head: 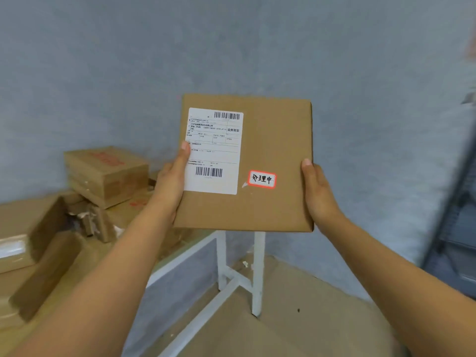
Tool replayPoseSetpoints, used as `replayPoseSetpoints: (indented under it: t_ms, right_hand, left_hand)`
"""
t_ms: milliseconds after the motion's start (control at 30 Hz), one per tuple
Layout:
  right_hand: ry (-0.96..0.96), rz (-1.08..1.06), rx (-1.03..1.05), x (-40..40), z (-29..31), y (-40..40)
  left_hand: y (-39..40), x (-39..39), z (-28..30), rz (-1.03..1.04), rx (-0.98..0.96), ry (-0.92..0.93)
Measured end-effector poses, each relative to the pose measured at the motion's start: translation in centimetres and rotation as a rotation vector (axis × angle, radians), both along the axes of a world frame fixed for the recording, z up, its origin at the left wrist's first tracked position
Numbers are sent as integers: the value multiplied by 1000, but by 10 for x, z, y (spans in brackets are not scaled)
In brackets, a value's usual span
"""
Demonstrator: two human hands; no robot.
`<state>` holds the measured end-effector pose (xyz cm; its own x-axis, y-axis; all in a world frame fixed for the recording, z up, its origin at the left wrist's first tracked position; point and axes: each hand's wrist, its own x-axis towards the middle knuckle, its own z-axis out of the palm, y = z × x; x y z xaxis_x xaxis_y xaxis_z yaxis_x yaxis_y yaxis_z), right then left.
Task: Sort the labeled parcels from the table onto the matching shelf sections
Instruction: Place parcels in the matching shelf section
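Head view: parcel held up at centre, face toward camera, off the table. Left hand grips its 9 o'clock edge, thumb on the shipping label; right hand grips the 3 o'clock edge. Red-bordered sticker sits at parcel's 5 o'clock. Sides look roughly equal. Blurred shelf at 3 o'clock, nearer right hand; open room between. More boxes at 9 o'clock.

The fingers of both hands are hidden behind the parcel; only the thumbs are seen. The small print on its shipping label cannot be read. The shelf is blurred and cut off by the right edge. The desk is cut off at the left.
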<state>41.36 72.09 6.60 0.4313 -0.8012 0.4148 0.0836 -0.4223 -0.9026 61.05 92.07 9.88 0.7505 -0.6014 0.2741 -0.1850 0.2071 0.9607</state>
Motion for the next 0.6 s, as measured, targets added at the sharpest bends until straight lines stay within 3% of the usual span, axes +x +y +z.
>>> replayPoseSetpoints:
  t_ms: [133,600]
  right_hand:
    - [11,-138,16,-93,-1,-53]
    - [22,-575,114,-292,-19,-203]
  left_hand:
    - [-85,-67,-7,-210,-8,17]
    - [-356,-213,-15,-523,80,25]
